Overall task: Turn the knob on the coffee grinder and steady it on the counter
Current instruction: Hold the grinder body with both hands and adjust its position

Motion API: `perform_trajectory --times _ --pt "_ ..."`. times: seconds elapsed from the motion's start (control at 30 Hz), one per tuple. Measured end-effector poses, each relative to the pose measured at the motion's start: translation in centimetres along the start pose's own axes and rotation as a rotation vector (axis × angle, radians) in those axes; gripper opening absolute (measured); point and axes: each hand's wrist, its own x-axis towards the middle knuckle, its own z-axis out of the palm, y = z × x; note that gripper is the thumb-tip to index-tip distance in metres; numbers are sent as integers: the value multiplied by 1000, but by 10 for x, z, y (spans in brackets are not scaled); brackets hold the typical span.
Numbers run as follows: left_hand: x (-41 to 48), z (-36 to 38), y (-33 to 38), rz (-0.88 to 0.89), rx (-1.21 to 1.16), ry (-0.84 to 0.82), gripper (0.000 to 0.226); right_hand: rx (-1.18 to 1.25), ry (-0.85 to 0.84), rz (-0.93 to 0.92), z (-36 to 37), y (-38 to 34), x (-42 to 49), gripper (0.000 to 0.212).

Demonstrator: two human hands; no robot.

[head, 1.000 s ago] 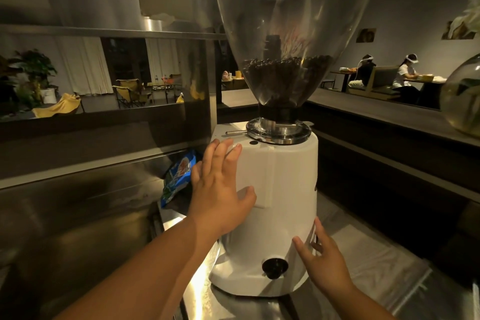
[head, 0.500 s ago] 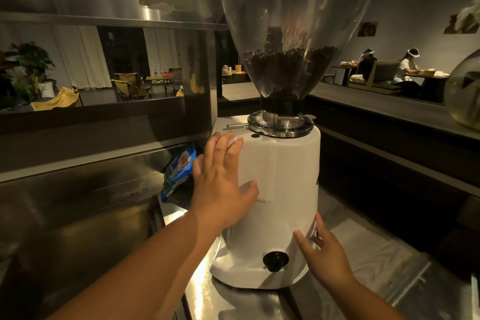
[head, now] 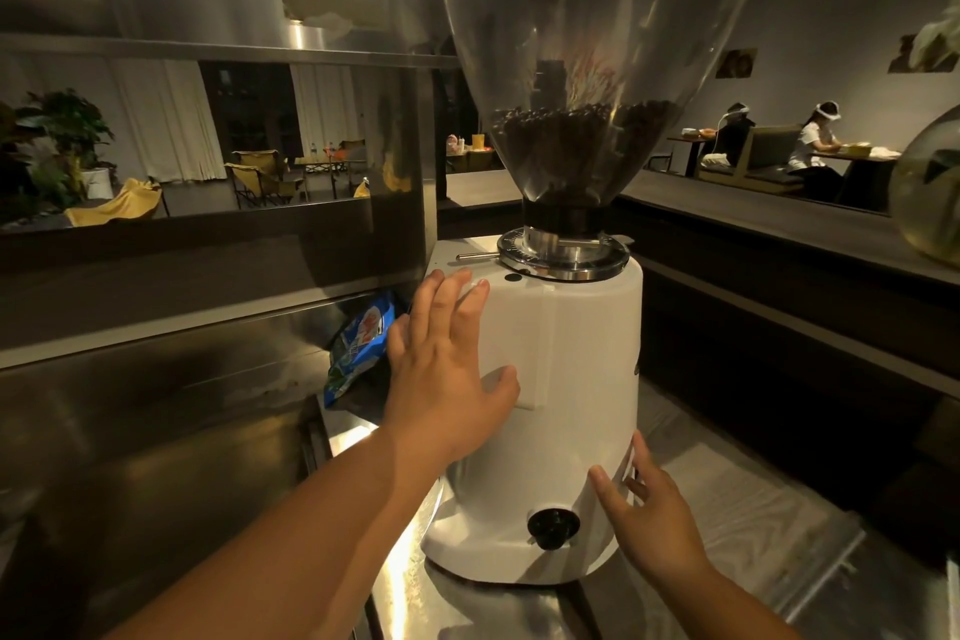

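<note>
A white coffee grinder [head: 576, 379] stands upright on the steel counter [head: 483, 608]. Its clear hopper [head: 587, 68] holds dark beans at the bottom. A black knob [head: 552, 526] sits low on the front of the body, with nothing touching it. My left hand [head: 447, 379] lies flat against the upper left side of the body, fingers spread. My right hand [head: 649, 520] rests on the lower right side, just right of the knob, thumb on the front face.
A blue snack bag [head: 358, 346] lies behind the grinder on the left. A steel shelf unit [head: 208, 47] rises at the left. A glass vessel [head: 930, 192] stands on the dark ledge at the right. Two people sit at a table [head: 862, 156] far back.
The view has shifted slightly, so the grinder sits a little higher in frame. Both hands stay on the grinder body in about the same places.
</note>
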Motion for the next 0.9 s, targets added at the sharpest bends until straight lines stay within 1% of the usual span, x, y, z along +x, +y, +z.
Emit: perform_trajectory --times 0.9 --pt "-1 -3 1 0 -24 -20 73 23 4 9 4 4 1 76"
